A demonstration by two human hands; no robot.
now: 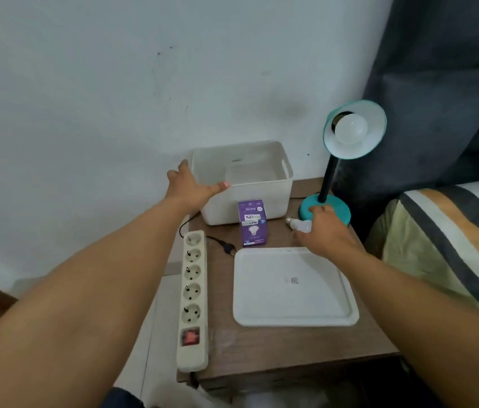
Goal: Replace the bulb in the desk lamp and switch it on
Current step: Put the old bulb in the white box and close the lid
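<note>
A teal desk lamp (325, 208) stands at the table's far right, its shade tilted toward me with a white bulb (350, 128) screwed into it, unlit. A loose white bulb (299, 224) lies on the table by the lamp base, and my right hand (327, 231) rests over it with fingers curled around it. A purple bulb box (252, 223) stands upright in front of the white bin (264, 198). My left hand (191, 185) lies spread against the bin's left rim, thumb on its front edge. The lamp's black plug (228, 248) lies unplugged beside the power strip (193, 298).
A white tray-like lid (292, 287) lies flat in the middle of the small wooden table (276, 351). The power strip runs along the table's left edge, its red switch near me. A wall is behind; a dark curtain and a striped bed are to the right.
</note>
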